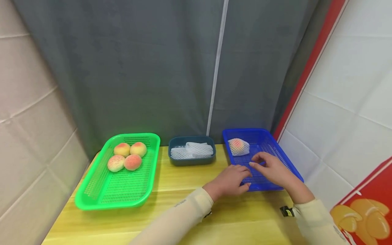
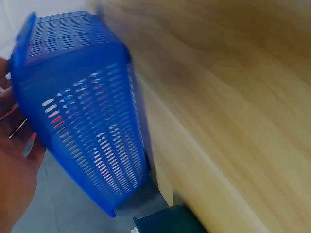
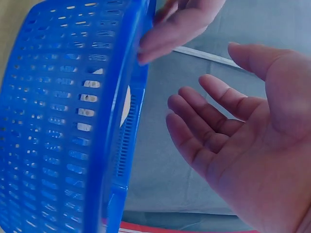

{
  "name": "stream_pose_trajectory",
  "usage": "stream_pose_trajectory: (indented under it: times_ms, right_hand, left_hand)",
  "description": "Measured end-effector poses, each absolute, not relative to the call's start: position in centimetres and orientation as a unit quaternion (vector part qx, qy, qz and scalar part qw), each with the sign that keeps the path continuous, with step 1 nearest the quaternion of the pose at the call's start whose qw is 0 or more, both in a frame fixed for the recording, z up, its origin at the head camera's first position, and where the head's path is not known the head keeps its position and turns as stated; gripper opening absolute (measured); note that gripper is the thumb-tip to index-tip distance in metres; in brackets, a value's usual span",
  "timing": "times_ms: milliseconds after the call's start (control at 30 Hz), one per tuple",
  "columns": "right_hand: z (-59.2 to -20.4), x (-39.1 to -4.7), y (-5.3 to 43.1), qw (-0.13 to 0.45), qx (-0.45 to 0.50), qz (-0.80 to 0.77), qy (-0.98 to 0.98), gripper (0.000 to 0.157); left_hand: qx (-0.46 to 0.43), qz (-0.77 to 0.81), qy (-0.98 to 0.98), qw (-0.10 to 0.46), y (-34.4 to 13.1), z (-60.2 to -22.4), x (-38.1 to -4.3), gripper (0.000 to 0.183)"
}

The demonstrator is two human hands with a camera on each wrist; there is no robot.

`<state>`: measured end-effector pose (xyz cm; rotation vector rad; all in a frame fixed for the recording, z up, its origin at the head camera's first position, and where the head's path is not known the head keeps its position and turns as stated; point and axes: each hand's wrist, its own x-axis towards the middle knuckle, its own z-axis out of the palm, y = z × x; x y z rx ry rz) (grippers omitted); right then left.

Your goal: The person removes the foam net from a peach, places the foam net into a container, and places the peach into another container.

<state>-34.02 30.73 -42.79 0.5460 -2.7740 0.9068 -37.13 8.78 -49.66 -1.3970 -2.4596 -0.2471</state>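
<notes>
A peach (image 1: 237, 145) in a white foam net sleeve (image 1: 243, 150) lies at the far left of the blue basket (image 1: 245, 132). My left hand (image 1: 231, 180) hovers by the near left rim of that basket, its fingers loosely bent and nothing seen in them. To its right, my right hand (image 1: 271, 168) is over the basket with nothing in it. The right wrist view shows the palm of this right hand (image 3: 238, 126) with fingers relaxed and apart from the thumb. In the left wrist view my left hand (image 2: 17, 145) is partly cut off beside the basket (image 2: 92, 126).
A green basket (image 1: 147, 190) on the left holds several bare peaches (image 1: 132, 162). Between the baskets, a dark teal box (image 1: 191, 162) holds white foam net sleeves (image 1: 199, 149). All stand on a wooden table (image 1: 171, 204) before a grey curtain (image 1: 137, 68).
</notes>
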Motion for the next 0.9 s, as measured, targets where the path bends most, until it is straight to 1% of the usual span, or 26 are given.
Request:
stream_pose_trajectory:
  times_ms: [233,367,467,600,767,900]
  right_hand:
    - [-42.1,-34.4,30.0,0.074,0.200,0.295,-0.931,0.019]
    - [-41.1,-35.0,29.6,0.059,0.222,0.274,-0.934,0.017]
    - [-40.2,-36.0,29.3,0.047,0.238,0.250,-0.937,0.020]
    - [-39.2,-38.7,28.9,0.039,0.248,0.213,-0.944,0.028]
    - [-39.4,-43.7,28.5,0.048,0.238,0.139,-0.960,0.039]
    - [-40.4,-47.4,28.1,0.038,0.224,0.074,-0.971,0.056]
  left_hand:
    - [-0.489,-0.031,-0.857,0.158,9.7,-50.8,-37.0,0.051]
    - [-0.485,-0.018,-0.858,0.167,9.8,-51.3,-36.9,0.053]
    - [-0.484,-0.016,-0.856,0.183,9.9,-51.5,-36.9,0.051]
    - [-0.482,-0.014,-0.856,0.187,9.9,-51.6,-37.0,0.050]
    - [-0.482,-0.017,-0.859,0.173,10.1,-51.9,-37.2,0.051]
    - [-0.483,-0.011,-0.858,0.174,10.2,-52.1,-37.3,0.051]
